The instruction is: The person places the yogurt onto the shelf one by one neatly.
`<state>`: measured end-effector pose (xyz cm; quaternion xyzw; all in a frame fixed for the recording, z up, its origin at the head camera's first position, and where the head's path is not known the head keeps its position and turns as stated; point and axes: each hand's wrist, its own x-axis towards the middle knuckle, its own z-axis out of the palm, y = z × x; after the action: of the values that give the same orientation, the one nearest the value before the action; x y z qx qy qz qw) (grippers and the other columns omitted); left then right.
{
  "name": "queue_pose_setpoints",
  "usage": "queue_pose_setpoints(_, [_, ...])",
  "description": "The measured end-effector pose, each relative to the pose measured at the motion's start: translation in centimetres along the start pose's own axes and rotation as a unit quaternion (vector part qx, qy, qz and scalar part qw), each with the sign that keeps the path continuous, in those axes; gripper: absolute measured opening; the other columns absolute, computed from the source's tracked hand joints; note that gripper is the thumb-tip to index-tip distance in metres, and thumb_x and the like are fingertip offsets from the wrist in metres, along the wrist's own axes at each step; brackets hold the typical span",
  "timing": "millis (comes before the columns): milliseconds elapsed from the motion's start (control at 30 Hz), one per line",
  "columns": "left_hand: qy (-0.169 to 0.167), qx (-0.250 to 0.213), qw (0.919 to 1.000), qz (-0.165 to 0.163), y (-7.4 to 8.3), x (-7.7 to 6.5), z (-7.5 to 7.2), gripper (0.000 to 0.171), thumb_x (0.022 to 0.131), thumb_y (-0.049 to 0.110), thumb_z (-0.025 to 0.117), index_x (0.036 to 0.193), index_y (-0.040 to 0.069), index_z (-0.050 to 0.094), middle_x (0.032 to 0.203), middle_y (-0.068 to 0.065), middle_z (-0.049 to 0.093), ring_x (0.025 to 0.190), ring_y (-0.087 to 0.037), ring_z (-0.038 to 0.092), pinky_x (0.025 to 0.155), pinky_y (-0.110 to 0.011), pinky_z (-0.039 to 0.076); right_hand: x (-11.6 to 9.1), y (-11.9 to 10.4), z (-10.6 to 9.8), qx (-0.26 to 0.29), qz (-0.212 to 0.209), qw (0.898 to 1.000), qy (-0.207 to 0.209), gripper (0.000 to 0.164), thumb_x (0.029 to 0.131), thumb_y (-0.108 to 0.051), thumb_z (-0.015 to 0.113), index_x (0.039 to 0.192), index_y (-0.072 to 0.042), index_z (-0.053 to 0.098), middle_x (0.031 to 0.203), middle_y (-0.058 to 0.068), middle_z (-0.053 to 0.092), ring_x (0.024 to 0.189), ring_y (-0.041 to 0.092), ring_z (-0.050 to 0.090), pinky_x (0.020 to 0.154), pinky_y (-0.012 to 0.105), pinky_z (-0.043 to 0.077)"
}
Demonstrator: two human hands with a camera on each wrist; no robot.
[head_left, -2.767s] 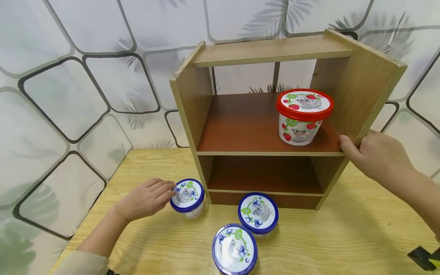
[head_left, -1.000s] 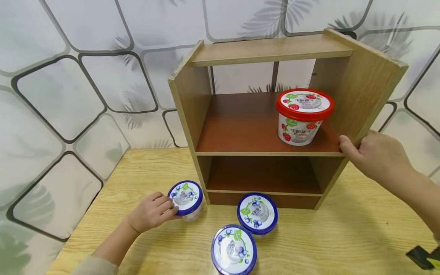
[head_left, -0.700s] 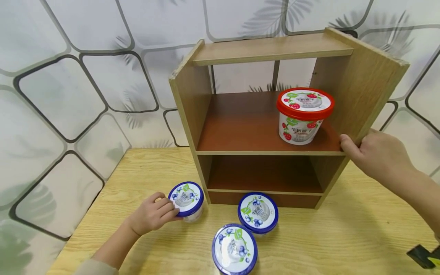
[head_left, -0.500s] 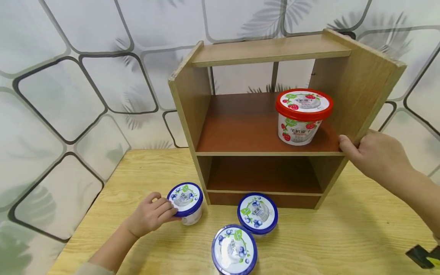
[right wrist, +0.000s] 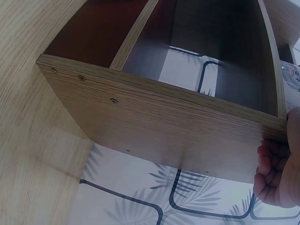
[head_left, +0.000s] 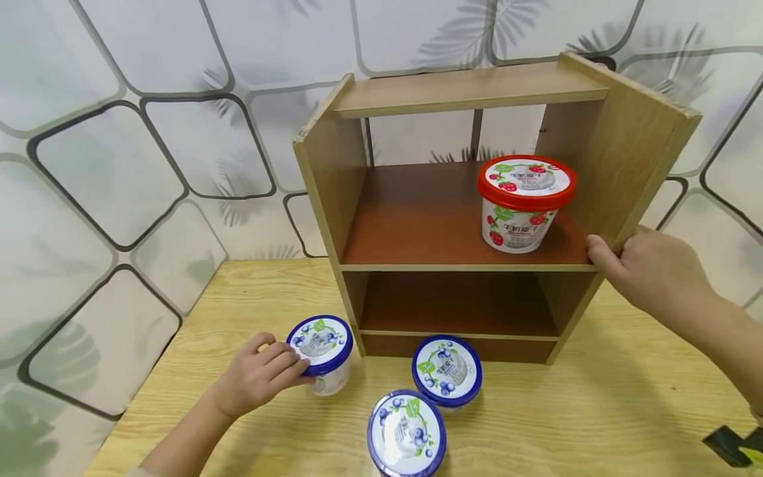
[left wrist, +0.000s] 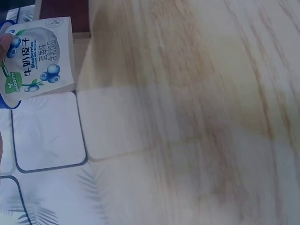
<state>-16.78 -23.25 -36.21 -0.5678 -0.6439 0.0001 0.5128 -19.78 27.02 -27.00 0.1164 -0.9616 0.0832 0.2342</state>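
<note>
Having moved nearer, your left hand pinches the left blue-lidded tub: keep it level, right hand gripping the cabinet steady.

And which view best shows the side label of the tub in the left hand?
The left wrist view: the side label faces the camera, its printing large and readable. The head view shows mainly the lid and little of the side, with the left hand partly covering the tub. The right wrist view doesn't show it.
</note>
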Motion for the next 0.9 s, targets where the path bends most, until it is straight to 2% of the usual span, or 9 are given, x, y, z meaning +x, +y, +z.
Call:
queue_pose_setpoints(300, [0.051,0.01,0.9986,0.011,-0.2,1.9,-0.9,0.033,0.094,0.028,0.059,0.072,0.005,0.067,0.063,0.001,0.062,0.053,-0.011,0.055,0.049,-0.027,0.041,0.1,-0.1,0.0,0.002,0.0,1.0,0.0,0.053,0.095,-0.029,0.039,0.045,-0.012,0.034,0.043,-0.003,0.031,0.041,0.018,0.034,0.036,0.033,0.028])
queue_pose_setpoints(533, [0.061,0.004,0.9979,0.021,-0.4,2.9,-1.0,0.031,0.093,0.026,0.06,0.073,0.004,0.067,0.063,0.0,0.062,0.053,-0.012,0.055,0.048,-0.026,0.041,0.1,-0.1,0.1,0.001,-0.002,1.0,-0.003,0.055,0.095,-0.029,0.038,0.043,-0.012,0.034,0.043,-0.002,0.031,0.041,0.018,0.034,0.036,0.034,0.028])
queue_pose_setpoints(900, [0.106,0.027,0.9931,0.042,-0.2,5.1,-1.1,0.028,0.09,0.024,0.065,0.072,0.003,0.069,0.061,-0.001,0.063,0.052,-0.012,0.054,0.047,-0.025,0.037,0.0,0.0,0.0,0.006,0.002,1.0,-0.002,0.054,0.095,-0.029,0.039,0.044,-0.012,0.034,0.043,-0.001,0.032,0.04,0.019,0.035,0.036,0.035,0.028])
